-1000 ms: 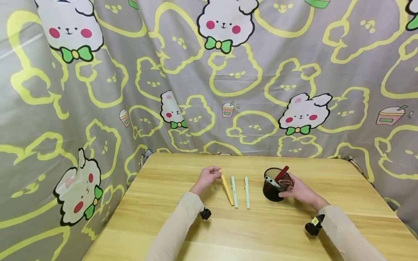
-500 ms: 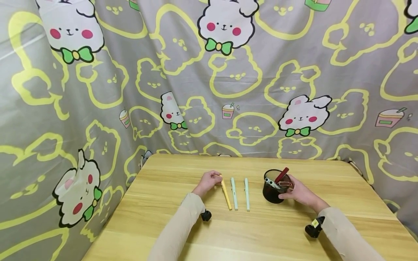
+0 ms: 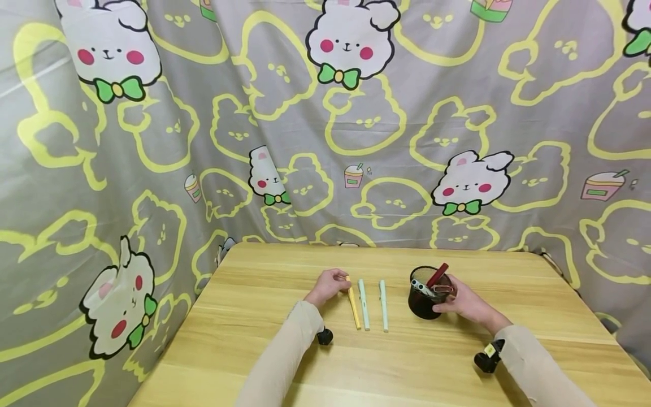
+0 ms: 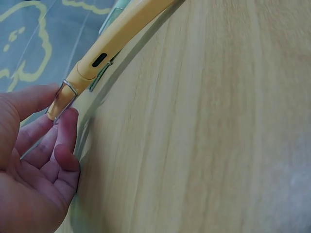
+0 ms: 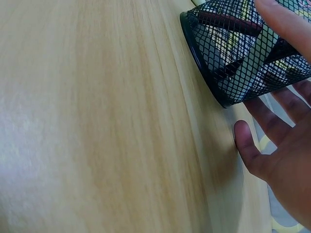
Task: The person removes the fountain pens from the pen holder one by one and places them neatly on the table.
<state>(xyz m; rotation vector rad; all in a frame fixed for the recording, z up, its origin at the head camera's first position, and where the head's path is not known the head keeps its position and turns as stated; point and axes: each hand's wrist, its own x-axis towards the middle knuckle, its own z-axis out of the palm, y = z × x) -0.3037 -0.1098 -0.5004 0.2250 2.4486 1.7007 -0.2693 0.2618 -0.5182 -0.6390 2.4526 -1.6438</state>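
In the head view my left hand (image 3: 329, 286) pinches a yellow pen (image 3: 355, 310) at its far end. The left wrist view shows thumb and fingertips at the wire clip of the yellow pen (image 4: 109, 46). Just right of it, two mint-green pens (image 3: 364, 308) lie side by side on the table. My right hand (image 3: 465, 299) holds the side of a black mesh pen cup (image 3: 423, 308), which contains a dark red stick-like item (image 3: 438, 274) and several other things. From the right wrist, the thumb crosses the mesh of the pen cup (image 5: 233, 53) and other fingers reach behind it.
The light wooden table (image 3: 396, 367) has its back edge against a grey curtain (image 3: 300, 130) printed with yellow outlines and white cartoon animals. A black wrist camera (image 3: 325, 337) sits at the left sleeve, another wrist camera (image 3: 488, 357) at the right.
The yellow pen has turned and slid slightly nearer, now almost in line with the mint-green pens. My left hand moved with it. The right hand stays on the pen cup.
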